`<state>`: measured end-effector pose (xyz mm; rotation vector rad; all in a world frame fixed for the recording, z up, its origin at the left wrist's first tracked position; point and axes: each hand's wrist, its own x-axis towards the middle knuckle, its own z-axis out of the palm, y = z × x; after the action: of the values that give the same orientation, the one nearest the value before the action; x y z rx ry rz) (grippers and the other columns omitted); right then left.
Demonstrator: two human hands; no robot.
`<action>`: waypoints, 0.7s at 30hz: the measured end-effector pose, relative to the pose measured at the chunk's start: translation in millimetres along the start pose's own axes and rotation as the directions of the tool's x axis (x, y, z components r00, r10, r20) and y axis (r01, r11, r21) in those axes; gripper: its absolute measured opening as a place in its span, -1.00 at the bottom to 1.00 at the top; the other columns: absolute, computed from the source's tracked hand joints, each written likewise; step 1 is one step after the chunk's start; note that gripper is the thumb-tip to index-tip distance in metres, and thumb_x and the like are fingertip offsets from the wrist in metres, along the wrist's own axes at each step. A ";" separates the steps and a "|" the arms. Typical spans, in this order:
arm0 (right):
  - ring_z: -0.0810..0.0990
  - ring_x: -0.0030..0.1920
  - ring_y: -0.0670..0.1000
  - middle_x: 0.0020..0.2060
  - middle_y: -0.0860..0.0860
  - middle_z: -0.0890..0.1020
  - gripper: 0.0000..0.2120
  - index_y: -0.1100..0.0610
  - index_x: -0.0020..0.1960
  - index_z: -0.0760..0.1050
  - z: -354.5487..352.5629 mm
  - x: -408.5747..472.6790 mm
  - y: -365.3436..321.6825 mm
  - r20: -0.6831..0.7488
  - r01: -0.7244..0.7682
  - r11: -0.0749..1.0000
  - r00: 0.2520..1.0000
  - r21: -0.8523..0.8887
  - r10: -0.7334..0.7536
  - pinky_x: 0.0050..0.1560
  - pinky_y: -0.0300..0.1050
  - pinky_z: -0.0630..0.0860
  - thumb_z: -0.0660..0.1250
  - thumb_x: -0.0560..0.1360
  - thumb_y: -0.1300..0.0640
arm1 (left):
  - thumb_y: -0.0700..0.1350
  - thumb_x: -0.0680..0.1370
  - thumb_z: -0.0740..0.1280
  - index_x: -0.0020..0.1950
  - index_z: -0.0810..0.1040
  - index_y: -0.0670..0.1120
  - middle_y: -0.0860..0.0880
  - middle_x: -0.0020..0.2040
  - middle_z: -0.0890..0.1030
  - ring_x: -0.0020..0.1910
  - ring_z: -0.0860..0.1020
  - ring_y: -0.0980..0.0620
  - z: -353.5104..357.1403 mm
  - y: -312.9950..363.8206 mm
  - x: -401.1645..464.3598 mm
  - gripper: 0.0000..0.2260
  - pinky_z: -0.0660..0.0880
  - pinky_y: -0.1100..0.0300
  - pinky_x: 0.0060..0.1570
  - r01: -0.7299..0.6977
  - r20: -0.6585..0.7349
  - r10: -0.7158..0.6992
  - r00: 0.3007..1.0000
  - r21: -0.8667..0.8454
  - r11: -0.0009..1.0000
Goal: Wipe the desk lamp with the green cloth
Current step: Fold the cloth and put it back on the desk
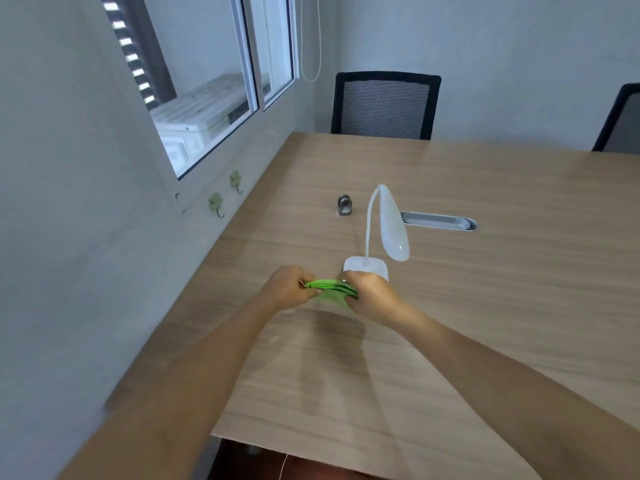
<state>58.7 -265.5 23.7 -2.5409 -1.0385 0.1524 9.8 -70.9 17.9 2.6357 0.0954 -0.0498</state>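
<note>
Both hands are out over the wooden counter (485, 306), with the green cloth (330, 287) bunched up and stretched between them. The left hand (287, 287) has its grip pinched tight on the left end of the cloth, and the right hand (372, 294) is closed around the right end, so each hand holds the same cloth. The cloth looks folded into a few layers and is lifted a bit off the wood, with a blurry green patch hanging under it.

The lamp (384, 230) stands just behind the right hand, roughly mid-counter, a little toward the left edge. It's white, with a flat base (367, 266) that the right hand's knuckles nearly touch or partly cover, can't tell if they're in contact. Its thin neck curves up and over, and the long head droops down to the right of the base.

Past the lamp there's a small grey metal thing (344, 205), too small to say what it is. Beside it to the right, a long grey cable slot (439, 221) is set into the counter. A black mesh chair (384, 105) sits at the far edge, with another chair (620, 123) at the far right corner. A window (207, 81) and two green clover hooks (215, 204) are on the wall along the left edge.
</note>
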 end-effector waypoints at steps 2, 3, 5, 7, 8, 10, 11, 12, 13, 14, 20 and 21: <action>0.61 -0.04 0.20 -0.07 0.17 0.67 -0.72 0.17 0.12 0.51 2.2 3.7 -3.3 0.022 0.019 1.000 1.000 -0.005 -0.018 -0.16 -0.02 0.52 0.28 0.42 0.28 | -0.02 0.44 0.41 -0.08 0.72 -0.07 -0.13 -0.27 0.67 -0.32 0.50 0.02 -12.3 -8.8 -4.1 -0.83 0.27 0.22 -0.38 0.001 -0.032 0.000 0.999 0.030 1.000; 0.61 -0.06 0.19 -0.09 0.16 0.67 -0.73 0.16 0.13 0.51 3.4 6.0 -5.5 0.027 0.028 1.000 0.999 -0.013 -0.027 -0.18 -0.03 0.52 0.28 0.43 0.27 | -0.03 0.45 0.40 -0.11 0.71 -0.08 -0.14 -0.28 0.67 -0.32 0.50 0.02 -17.8 -14.3 -6.0 -0.84 0.25 0.23 -0.37 0.011 -0.044 -0.009 0.999 0.049 0.999; 0.62 -0.07 0.19 -0.10 0.16 0.68 -0.71 0.11 0.16 0.51 8.5 12.2 -11.2 0.025 0.041 0.999 0.999 -0.030 -0.041 -0.20 -0.04 0.53 0.27 0.45 0.25 | -0.05 0.45 0.40 -0.22 0.67 -0.13 -0.18 -0.31 0.65 -0.34 0.49 -0.01 -27.2 -27.3 -10.6 -0.83 0.25 0.24 -0.33 0.049 -0.057 -0.046 0.997 0.059 0.997; 0.63 -0.06 0.21 -0.08 0.15 0.69 -0.67 0.05 0.19 0.51 16.0 19.8 -19.2 0.018 0.039 0.998 0.999 -0.041 -0.039 -0.16 -0.01 0.57 0.24 0.46 0.24 | -0.09 0.45 0.40 -0.24 0.66 -0.14 -0.20 -0.31 0.65 -0.34 0.49 -0.04 -34.2 -41.7 -15.1 -0.85 0.26 0.23 -0.32 0.095 -0.081 -0.092 0.992 0.033 0.995; 0.63 -0.04 0.22 -0.05 0.15 0.68 -0.65 0.03 0.20 0.51 20.4 23.8 -24.9 0.010 0.037 0.998 0.999 -0.044 -0.036 -0.15 0.00 0.58 0.22 0.46 0.24 | -0.11 0.45 0.40 -0.21 0.68 -0.14 -0.20 -0.30 0.66 -0.33 0.51 -0.06 -36.7 -49.0 -16.9 -0.87 0.26 0.24 -0.32 0.113 -0.094 -0.110 0.989 0.025 0.993; 0.62 0.02 0.22 0.04 0.15 0.66 -0.63 0.03 0.25 0.49 29.9 32.8 -38.5 0.005 0.038 0.998 0.999 -0.058 -0.038 -0.08 0.01 0.58 0.21 0.48 0.25 | -0.13 0.44 0.38 -0.16 0.70 -0.13 -0.17 -0.28 0.66 -0.28 0.57 -0.09 -38.9 -62.3 -20.0 -0.88 0.26 0.24 -0.31 0.144 -0.111 -0.141 0.984 0.019 0.989; 0.61 0.04 0.22 0.08 0.14 0.65 -0.62 0.03 0.28 0.47 35.3 36.8 -44.0 0.003 0.043 0.996 0.999 -0.077 -0.043 -0.06 0.01 0.58 0.21 0.49 0.24 | -0.13 0.43 0.36 -0.19 0.69 -0.13 -0.17 -0.31 0.65 -0.26 0.59 -0.12 -38.2 -68.3 -21.3 -0.88 0.27 0.24 -0.31 0.160 -0.117 -0.158 0.980 0.008 0.987; 0.62 0.04 0.22 0.11 0.13 0.63 -0.61 0.03 0.30 0.45 41.4 41.0 -50.0 0.006 0.050 0.993 0.999 -0.104 -0.050 -0.05 0.02 0.57 0.21 0.49 0.24 | -0.12 0.41 0.33 -0.25 0.67 -0.12 -0.16 -0.34 0.62 -0.26 0.59 -0.13 -37.1 -75.1 -22.8 -0.86 0.30 0.22 -0.31 0.175 -0.126 -0.175 0.976 -0.016 0.984; 0.62 0.04 0.23 0.12 0.12 0.62 -0.60 0.04 0.31 0.43 48.0 44.6 -54.8 0.005 0.062 0.990 0.998 -0.129 -0.062 -0.05 0.02 0.58 0.22 0.49 0.24 | -0.12 0.38 0.31 -0.26 0.66 -0.12 -0.15 -0.33 0.63 -0.23 0.61 -0.14 -35.3 -82.1 -23.7 -0.85 0.37 0.20 -0.28 0.193 -0.138 -0.196 0.971 -0.039 0.980; 0.62 0.03 0.23 0.12 0.12 0.62 -0.60 0.05 0.31 0.43 54.5 47.7 -58.8 0.002 0.076 0.986 0.997 -0.152 -0.076 -0.06 0.04 0.58 0.23 0.49 0.24 | -0.13 0.38 0.31 -0.20 0.68 -0.13 -0.16 -0.24 0.67 -0.15 0.64 -0.15 -32.3 -89.7 -24.1 -0.83 0.46 0.17 -0.21 0.212 -0.154 -0.218 0.964 -0.053 0.976; 0.56 0.18 0.20 0.24 0.16 0.55 -0.65 0.15 0.33 0.39 85.9 54.2 -72.4 0.042 0.067 0.960 0.997 -0.271 -0.058 0.08 0.01 0.53 0.14 0.55 0.25 | -0.19 0.45 0.33 0.23 0.61 -0.08 -0.14 0.26 0.60 0.26 0.54 -0.13 -6.3 -124.7 -25.8 -0.65 0.44 0.09 0.27 0.280 -0.143 -0.270 0.952 0.054 0.958; 0.55 0.20 0.19 0.25 0.15 0.54 -0.64 0.14 0.34 0.38 89.9 54.1 -73.6 0.065 0.069 0.956 0.996 -0.286 -0.053 0.11 0.01 0.54 0.13 0.55 0.25 | -0.17 0.47 0.32 0.27 0.58 -0.06 -0.13 0.31 0.56 0.31 0.50 -0.12 -2.9 -130.0 -26.2 -0.64 0.41 0.10 0.31 0.276 -0.100 -0.266 0.959 0.100 0.956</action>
<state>27.9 -152.1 -27.4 -2.7728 -1.2399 0.0596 -26.2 42.5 -40.8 2.7186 0.4982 -0.0361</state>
